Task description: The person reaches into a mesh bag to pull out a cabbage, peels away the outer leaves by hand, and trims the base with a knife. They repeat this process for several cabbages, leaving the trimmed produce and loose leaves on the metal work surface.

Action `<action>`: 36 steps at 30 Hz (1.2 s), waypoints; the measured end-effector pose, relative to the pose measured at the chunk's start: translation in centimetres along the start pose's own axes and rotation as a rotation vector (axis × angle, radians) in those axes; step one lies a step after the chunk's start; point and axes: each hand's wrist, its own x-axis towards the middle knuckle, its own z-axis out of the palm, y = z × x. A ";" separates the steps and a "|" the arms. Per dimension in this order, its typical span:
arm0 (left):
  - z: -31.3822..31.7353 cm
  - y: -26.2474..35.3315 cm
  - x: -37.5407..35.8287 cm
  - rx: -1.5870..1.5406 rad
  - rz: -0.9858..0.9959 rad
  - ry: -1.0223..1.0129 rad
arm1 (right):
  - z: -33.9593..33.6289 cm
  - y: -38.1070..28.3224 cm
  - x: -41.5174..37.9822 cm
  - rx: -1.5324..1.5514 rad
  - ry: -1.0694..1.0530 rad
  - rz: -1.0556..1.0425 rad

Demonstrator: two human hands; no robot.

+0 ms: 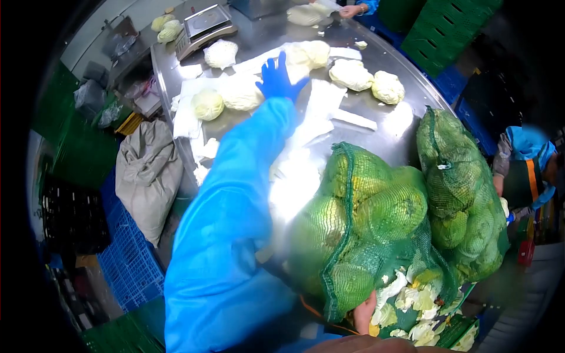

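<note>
My left hand (279, 81), in a blue glove with a long blue sleeve, reaches far over the metal table with its fingers spread, holding nothing. Around it lie pale trimmed cabbages: one cabbage (240, 92) just left of the palm and another cabbage (318, 54) beyond to the right. White cloths or papers (321, 109) lie under and beside them. Low in the view, my bare right hand (365, 313) is at the bottom edge of a green net bag of cabbages (368, 215). It looks closed on the netting, though its fingers are mostly hidden.
A second full net bag (459, 194) leans at the table's right edge. Loose cabbage leaves (421, 306) fill a green crate below. A scale (203, 26) stands at the far left; a beige sack (148, 176) is beside the table. Co-workers' hands show at top (351, 10) and right (499, 182).
</note>
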 end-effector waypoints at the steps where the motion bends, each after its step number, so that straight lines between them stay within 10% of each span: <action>1: -0.9 -0.8 -0.3 -0.003 0.060 0.059 | -0.1 -1.4 -0.1 0.036 -0.026 0.000; 6: -6.8 -16.0 -0.4 -0.199 0.201 0.389 | 0.3 -2.5 -0.1 0.214 -0.068 -0.008; 8: -9.6 -20.4 -2.8 -0.003 -0.374 0.385 | 0.7 -1.3 -0.4 0.283 -0.031 -0.011; 10: -9.1 -23.1 -3.9 0.002 -0.411 0.200 | 1.3 -0.8 -0.3 0.338 0.010 -0.011; 15: -1.6 -20.2 -3.8 0.124 -0.157 -0.028 | 2.8 -1.2 0.3 0.341 0.009 0.040; 19: 4.4 -14.1 0.7 -0.470 0.118 0.074 | 3.2 -1.3 0.6 0.312 -0.005 0.068; 24: 9.2 -12.3 9.3 -0.483 -0.378 -0.181 | 3.7 -1.1 0.5 0.333 -0.013 0.077; 27: 4.6 -8.6 5.1 0.023 -0.154 -0.219 | 3.5 -1.0 -0.2 0.564 -0.009 0.131; 29: 2.3 -4.8 -0.3 -0.356 0.208 -0.117 | 2.0 -3.4 -0.5 0.228 -0.087 -0.030; 32: -4.4 3.2 -10.6 -0.985 0.163 -0.528 | 2.9 -3.1 -0.7 0.159 0.006 -0.089; 36: -15.6 9.0 -21.9 -0.771 0.402 -0.825 | 2.8 -6.0 -2.3 0.353 0.088 0.105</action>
